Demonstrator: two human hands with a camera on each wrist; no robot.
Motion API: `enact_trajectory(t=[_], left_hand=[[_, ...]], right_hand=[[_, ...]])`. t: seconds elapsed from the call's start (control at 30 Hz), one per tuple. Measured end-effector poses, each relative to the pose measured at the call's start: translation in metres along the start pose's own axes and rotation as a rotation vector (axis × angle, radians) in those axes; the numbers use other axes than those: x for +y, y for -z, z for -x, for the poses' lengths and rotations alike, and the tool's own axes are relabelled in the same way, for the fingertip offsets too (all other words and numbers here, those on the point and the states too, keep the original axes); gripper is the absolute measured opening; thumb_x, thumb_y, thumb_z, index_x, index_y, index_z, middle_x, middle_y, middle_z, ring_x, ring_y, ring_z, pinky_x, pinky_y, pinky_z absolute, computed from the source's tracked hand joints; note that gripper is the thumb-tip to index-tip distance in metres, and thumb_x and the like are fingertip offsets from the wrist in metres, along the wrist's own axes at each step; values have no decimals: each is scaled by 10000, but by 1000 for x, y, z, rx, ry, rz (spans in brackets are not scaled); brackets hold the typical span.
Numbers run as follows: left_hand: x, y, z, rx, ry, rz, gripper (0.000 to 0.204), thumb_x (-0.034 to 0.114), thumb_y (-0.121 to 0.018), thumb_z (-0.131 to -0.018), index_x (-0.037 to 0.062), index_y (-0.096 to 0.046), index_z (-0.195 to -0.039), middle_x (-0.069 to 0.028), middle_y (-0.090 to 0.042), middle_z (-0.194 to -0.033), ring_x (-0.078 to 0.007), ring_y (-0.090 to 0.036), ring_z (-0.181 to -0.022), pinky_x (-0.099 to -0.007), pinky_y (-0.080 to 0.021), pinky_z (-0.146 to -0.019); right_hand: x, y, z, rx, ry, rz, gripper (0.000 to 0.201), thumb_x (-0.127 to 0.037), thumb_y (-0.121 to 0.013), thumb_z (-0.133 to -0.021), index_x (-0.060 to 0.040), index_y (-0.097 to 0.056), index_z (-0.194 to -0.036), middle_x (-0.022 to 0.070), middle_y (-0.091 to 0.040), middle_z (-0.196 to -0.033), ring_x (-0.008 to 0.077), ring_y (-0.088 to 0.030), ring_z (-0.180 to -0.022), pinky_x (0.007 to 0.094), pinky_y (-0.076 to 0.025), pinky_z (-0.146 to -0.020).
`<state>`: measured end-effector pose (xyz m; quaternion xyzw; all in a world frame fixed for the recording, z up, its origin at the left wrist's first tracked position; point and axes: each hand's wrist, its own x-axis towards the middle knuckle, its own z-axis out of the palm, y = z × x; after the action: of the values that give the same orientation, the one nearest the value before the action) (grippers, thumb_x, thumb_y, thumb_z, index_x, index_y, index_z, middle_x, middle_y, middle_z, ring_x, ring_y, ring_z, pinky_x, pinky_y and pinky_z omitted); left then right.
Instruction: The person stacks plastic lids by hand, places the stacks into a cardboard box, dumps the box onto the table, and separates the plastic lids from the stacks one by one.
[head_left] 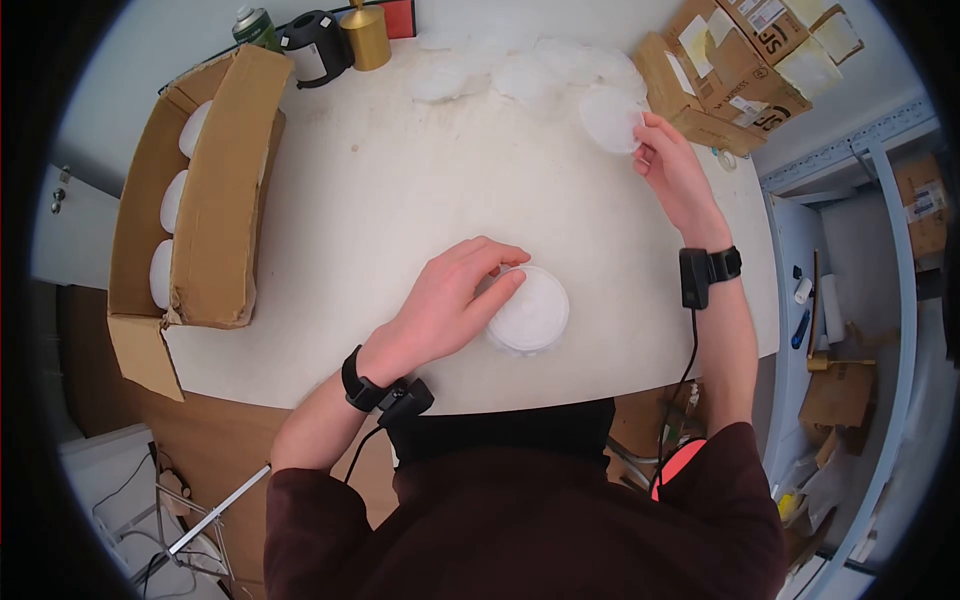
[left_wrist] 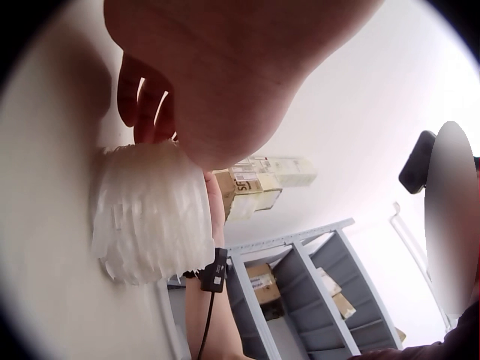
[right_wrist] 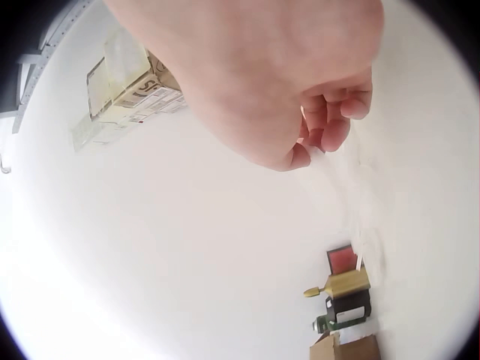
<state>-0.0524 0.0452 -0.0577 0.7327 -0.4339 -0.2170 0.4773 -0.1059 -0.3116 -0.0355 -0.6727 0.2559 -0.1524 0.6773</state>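
A stack of round, thin white discs (head_left: 530, 310) stands near the table's front edge; its layered side (left_wrist: 154, 214) shows in the left wrist view. My left hand (head_left: 445, 300) holds the stack at its far left side, thumb along the top rim and fingers behind. At the back right, my right hand (head_left: 675, 170) pinches a single translucent white disc (head_left: 610, 120) by its right edge. In the right wrist view the right hand (right_wrist: 300, 90) has thumb and fingertips together at the disc's edge, with the disc faint against the pale background.
Loose white discs (head_left: 520, 70) lie along the table's back. An open cardboard box (head_left: 225, 190) with several white stacks stands at the left. Black and gold containers (head_left: 367, 38) stand at the back left, parcel boxes (head_left: 740, 75) at the back right, and a grey shelf (head_left: 885, 220) beyond the right edge.
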Motion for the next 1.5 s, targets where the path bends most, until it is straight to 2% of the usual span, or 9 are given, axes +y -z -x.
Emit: enact_trajectory(t=[0.27, 0.5, 0.77, 0.9, 0.97, 1.13, 1.2, 1.43, 1.5], left_hand=[[-9, -5, -3, 52, 32, 94, 296, 197, -524, -1158, -4, -719, -1255, -151, -760, -1101, -287, -724, -1002, -384, -565, -930], [-6, 8, -6, 11, 123, 248, 304, 233, -537, -1175, -1, -705, -1273, -62, -756, -1129, -172, -672, -1068, -345, -526, -1000], [7, 12, -7, -77, 114, 204, 261, 212, -623, -1126, 11, -712, -1267, -55, -746, -1151, -168, -660, -1081, -346, -522, -1031], [10, 11, -7, -98, 96, 149, 257, 181, -687, -1073, 18, -716, -1270, -55, -749, -1179, -181, -651, -1084, -350, -523, -1030], [8, 10, -7, -102, 88, 118, 268, 171, -698, -1059, 19, -714, -1279, -55, -749, -1192, -182, -647, -1095, -349, -523, -1033], [4, 6, -6, -40, 46, 106, 311, 254, -722, -1041, 44, -722, -1270, -83, -757, -1167, -243, -689, -1095, -398, -556, -987], [8, 9, -7, -92, 92, 104, 313, 119, -688, -1036, 17, -704, -1332, -65, -747, -1254, -185, -639, -1122, -359, -527, -1046], [-1, 7, -6, -113, 122, 156, 354, 183, -684, -1037, 48, -705, -1364, -109, -743, -1208, -250, -678, -1134, -410, -557, -1011], [3, 9, -7, -168, 149, 152, 446, 102, -722, -1002, 27, -665, -1438, -84, -723, -1339, -208, -635, -1192, -381, -519, -1091]], right_hand=[[0, -36, 98, -617, -113, -12, 226, -162, -735, -1045, -95, -676, -1252, -48, -707, -1004, 41, -641, -945, 241, -488, -880], [1, -56, 105, -664, -107, 79, 141, -132, -768, -1030, -74, -706, -1142, -40, -727, -1004, 42, -668, -919, 232, -516, -850], [19, -62, 114, -586, 7, 231, 134, -133, -784, -1022, -51, -784, -1128, -74, -651, -861, 20, -544, -763, 218, -438, -709], [20, -63, 116, -590, 5, 334, 129, -69, -743, -1037, -25, -767, -1156, -18, -713, -1049, 45, -648, -940, 237, -519, -851], [29, -66, 117, -494, 124, 334, 186, -144, -818, -990, -71, -792, -1160, -81, -587, -838, 8, -472, -714, 218, -401, -671], [32, -68, 119, -456, 112, 290, 247, -168, -832, -981, -77, -779, -1205, -67, -612, -939, 11, -499, -730, 217, -413, -683], [32, -64, 118, -468, 108, 290, 265, -173, -835, -980, -79, -774, -1220, -63, -620, -970, 13, -510, -742, 216, -419, -690], [31, -61, 115, -572, -9, 252, 262, -156, -814, -998, -76, -757, -1241, -70, -621, -940, 29, -555, -836, 220, -457, -760], [29, -60, 114, -603, -21, 273, 264, -132, -801, -1005, -76, -747, -1258, -73, -620, -958, 30, -576, -885, 217, -469, -804]])
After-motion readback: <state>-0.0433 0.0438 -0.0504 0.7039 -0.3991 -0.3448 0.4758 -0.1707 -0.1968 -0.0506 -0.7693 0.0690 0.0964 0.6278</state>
